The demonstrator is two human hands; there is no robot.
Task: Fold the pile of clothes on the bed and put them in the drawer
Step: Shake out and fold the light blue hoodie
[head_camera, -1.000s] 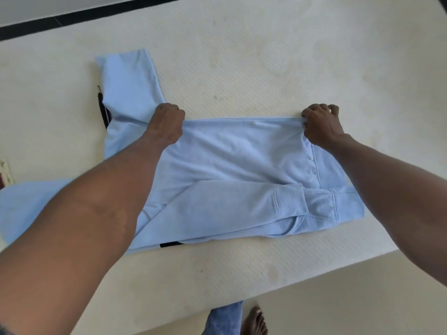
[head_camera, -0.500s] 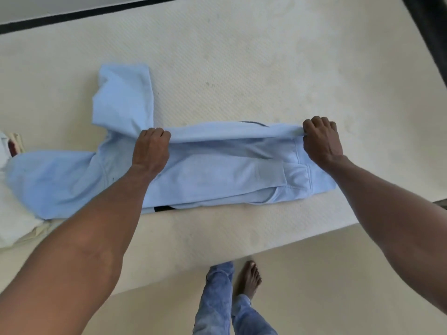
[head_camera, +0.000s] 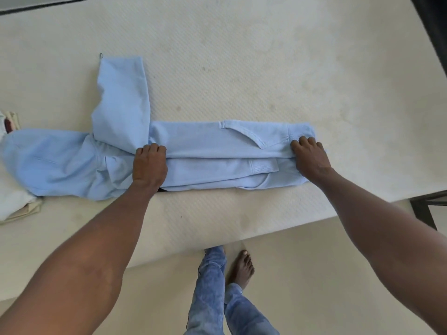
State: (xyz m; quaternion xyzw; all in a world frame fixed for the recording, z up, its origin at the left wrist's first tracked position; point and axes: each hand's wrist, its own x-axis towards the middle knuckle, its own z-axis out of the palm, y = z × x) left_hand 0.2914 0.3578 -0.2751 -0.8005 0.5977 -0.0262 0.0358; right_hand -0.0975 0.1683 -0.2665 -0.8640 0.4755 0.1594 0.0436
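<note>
Far left on the bed (head_camera: 242, 56), a small heap of other clothes (head_camera: 12, 201) waits, not folded yet as far as I can see. Next, the blue hoodie (head_camera: 205, 141) lies flat near the bed's front edge, hood (head_camera: 46, 160) to the left, one sleeve (head_camera: 121, 100) sticking up and away, not tucked in. The left hand (head_camera: 150, 165) has fingers curled, gripping the folded edge by the sleeve. The body is folded over lengthwise w/ the pocket on top. The right hand (head_camera: 310, 157) has fingers curled on the hem end, holding it. So: hoodie approx. half folded. Left to do: sleeve, hood, fold it short, then the heap, then the drawer, which is not in view.
</note>
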